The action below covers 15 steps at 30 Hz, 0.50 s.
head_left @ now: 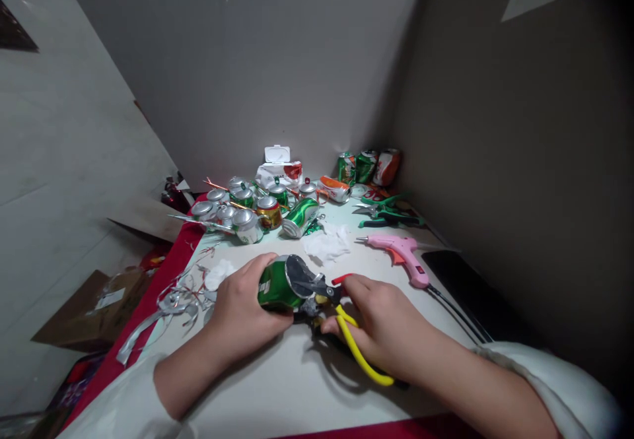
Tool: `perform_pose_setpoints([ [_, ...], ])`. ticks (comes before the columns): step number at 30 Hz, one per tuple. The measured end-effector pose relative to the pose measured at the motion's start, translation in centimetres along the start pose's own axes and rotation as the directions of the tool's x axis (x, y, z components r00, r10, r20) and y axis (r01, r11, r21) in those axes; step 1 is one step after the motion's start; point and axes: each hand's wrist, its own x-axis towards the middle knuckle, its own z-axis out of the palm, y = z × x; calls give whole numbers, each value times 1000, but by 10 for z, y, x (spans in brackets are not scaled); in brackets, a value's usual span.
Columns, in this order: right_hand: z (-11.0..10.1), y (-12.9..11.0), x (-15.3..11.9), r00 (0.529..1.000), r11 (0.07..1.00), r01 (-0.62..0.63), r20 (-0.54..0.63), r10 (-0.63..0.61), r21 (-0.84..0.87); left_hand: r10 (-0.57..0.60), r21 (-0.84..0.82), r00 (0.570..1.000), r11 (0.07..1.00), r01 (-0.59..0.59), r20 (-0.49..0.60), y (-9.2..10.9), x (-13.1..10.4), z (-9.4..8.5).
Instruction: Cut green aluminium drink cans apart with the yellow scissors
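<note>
My left hand (242, 300) is closed around a green drink can (274, 288), tilted so that its cut-open end faces right. In my right hand (379, 313) are yellow-handled pliers (357, 353); their dark jaws reach to the can's open rim. A small red piece (342, 279) shows by my right index finger. Whether the jaws are closed on the metal I cannot tell. Beneath the jaws, silvery and yellowish bits are partly hidden by the tool and my fingers.
Several cut-down cans with lids and handles (247, 226) stand at the back left, near a lying green can (300, 218). Metal strips (178, 307) lie left. A pink glue gun (403, 254), green-handled shears (386, 214) and a dark flat object (460, 287) are right. Crumpled tissue (327, 244) sits mid-table.
</note>
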Motion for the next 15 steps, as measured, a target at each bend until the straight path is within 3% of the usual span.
perform_pose_setpoints([
  [5, -9, -1, -2, 991, 969, -63, 130, 32, 237, 65, 32, 997, 997, -64, -35, -3, -1, -2],
  [9, -12, 3, -3, 966, 918, -112, 260, 11, 381, 73, -9, 997, 997, -73, 0, -4, -2, -4],
  [15, -14, 8, -2, 917, 709, -180, 378, -131, 682, 111, -126, 994, 986, -108, 16, -7, -2, -2],
])
